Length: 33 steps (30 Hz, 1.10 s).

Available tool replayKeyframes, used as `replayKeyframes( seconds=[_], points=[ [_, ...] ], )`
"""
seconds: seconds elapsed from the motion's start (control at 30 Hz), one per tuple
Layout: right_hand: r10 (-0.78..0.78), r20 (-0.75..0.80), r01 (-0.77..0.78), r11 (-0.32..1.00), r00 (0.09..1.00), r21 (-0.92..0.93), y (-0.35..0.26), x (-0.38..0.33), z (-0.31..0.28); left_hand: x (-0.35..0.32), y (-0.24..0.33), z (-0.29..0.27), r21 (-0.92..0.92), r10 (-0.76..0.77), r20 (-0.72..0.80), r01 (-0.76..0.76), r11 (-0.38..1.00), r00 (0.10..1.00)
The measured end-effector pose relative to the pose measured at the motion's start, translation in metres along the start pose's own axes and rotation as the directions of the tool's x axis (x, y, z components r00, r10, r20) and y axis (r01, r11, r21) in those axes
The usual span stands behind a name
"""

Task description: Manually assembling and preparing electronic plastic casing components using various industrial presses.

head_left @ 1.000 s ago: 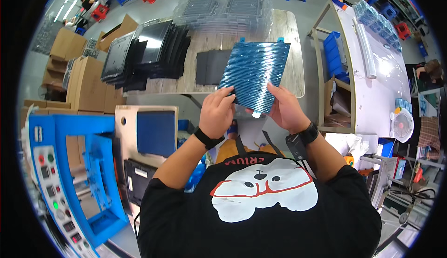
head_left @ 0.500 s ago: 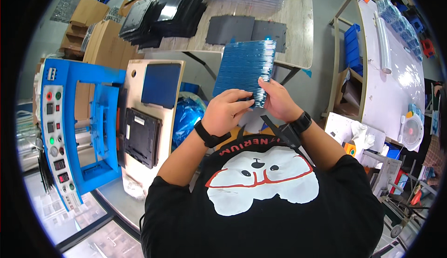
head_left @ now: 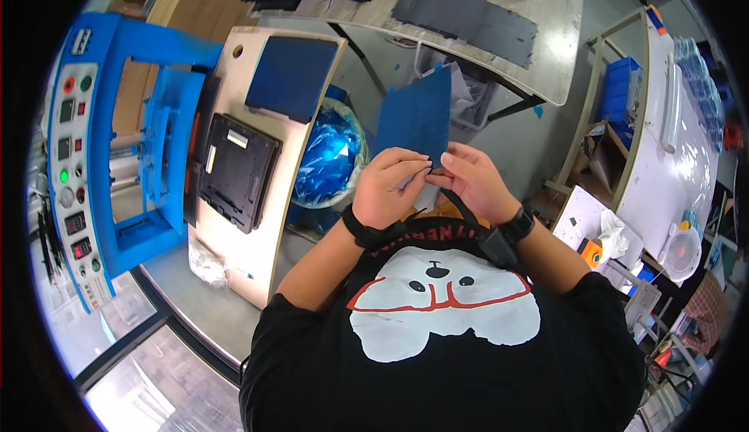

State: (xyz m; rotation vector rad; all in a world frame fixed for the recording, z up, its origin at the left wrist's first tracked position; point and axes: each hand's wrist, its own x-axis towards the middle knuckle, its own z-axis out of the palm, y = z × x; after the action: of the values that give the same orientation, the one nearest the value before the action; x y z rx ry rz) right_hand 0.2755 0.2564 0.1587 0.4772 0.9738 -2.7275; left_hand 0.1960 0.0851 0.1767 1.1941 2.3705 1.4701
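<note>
A flat blue panel (head_left: 417, 112) is slanting away in front of the person's chest. The left hand (head_left: 388, 186) is pinching its near edge with the fingertips, and the right hand (head_left: 474, 182) is gripping it near the same corner, close beside the left. To the left, a bin (head_left: 361, 129) is holding crumpled blue film (head_left: 328, 157). Farther left, a black case (head_left: 238, 173) and a dark blue slab (head_left: 285, 81) are lying on a pale board (head_left: 251, 268). On the far side, gray sheets (head_left: 468, 18) are resting on a table (head_left: 562, 38).
</note>
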Motion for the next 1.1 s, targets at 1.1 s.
replayKeyframes(
  seconds=[1.1],
  points=[
    [0.040, -0.135, -0.115, 0.779, 0.990, -0.617, 0.159, 0.050, 0.133, -0.150, -0.098, -0.142, -0.373, -0.415, -0.023, 0.378, 0.848, 0.909]
  ],
)
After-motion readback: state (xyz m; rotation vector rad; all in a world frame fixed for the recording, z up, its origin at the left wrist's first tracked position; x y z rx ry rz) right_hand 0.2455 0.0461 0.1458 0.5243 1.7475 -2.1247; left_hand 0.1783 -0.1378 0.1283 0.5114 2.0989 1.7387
